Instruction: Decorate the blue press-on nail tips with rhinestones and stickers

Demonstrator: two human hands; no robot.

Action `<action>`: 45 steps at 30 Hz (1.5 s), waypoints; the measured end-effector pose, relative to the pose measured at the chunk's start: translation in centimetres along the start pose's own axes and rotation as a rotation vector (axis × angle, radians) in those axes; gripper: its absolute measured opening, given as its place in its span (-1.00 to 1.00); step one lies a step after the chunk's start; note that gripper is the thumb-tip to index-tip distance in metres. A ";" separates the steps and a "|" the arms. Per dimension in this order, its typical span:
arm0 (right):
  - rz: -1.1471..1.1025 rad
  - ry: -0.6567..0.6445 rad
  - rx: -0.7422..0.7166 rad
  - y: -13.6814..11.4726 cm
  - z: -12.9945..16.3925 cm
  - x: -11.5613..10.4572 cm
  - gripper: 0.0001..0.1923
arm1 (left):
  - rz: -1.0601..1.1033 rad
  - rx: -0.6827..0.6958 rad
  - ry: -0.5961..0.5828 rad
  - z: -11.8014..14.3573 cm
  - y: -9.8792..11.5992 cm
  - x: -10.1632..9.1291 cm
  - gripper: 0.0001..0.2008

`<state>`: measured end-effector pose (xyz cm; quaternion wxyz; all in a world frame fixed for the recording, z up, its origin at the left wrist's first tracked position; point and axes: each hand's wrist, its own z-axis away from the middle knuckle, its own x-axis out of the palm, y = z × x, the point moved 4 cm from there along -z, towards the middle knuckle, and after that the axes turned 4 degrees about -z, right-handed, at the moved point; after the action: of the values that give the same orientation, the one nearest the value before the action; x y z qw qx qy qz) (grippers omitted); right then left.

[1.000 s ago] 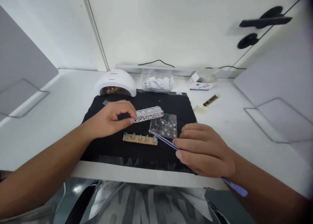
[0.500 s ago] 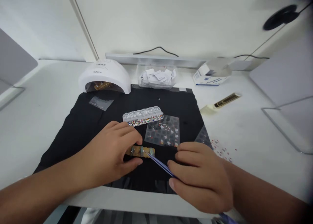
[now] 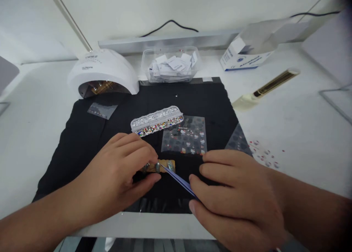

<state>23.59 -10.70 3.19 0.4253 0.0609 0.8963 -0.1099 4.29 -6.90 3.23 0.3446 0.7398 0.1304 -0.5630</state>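
My left hand (image 3: pixel 121 169) grips the left end of a short tan strip (image 3: pixel 165 162) between thumb and forefinger, holding it down on the black mat. Several bluish, shiny false nails (image 3: pixel 171 165) lie across this strip; the leftmost part is hidden behind my fingers. My right hand (image 3: pixel 236 197) is closed round blue-purple tweezers (image 3: pixel 180 182), whose tips touch or hover just above the middle nail. Whether the tips hold anything is too small to tell. Beyond the strip lie a clear case of coloured rhinestones (image 3: pixel 156 121) and a transparent sticker sheet (image 3: pixel 183 136).
A white nail lamp (image 3: pixel 107 67) stands at the back left, beside a clear tub (image 3: pixel 170 74) of white packets and an opened white box (image 3: pixel 244 58). A gold-handled brush (image 3: pixel 275 83) lies to the right, near scattered small red-and-white bits (image 3: pixel 265 155).
The view has tilted down and come closer. The tweezer tips have shifted slightly left to the middle nail. My left hand keeps its hold on the strip.
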 end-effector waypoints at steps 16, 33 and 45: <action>0.066 0.016 -0.107 0.1 -0.3 0.2 -0.94 | 0.004 0.044 0.014 -0.2 0.1 0.2 -0.87; 0.079 0.014 -0.132 -0.1 -0.2 0.6 -0.96 | 0.090 0.164 0.086 -0.2 -0.3 0.2 -0.92; 0.065 0.053 -0.141 -0.1 -0.1 0.2 -0.89 | 0.091 0.158 0.091 -0.3 -0.2 0.1 -0.92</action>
<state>23.40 -10.77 3.13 0.4082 0.0627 0.9102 -0.0310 4.40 -6.60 3.14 0.3041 0.7945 0.0673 -0.5213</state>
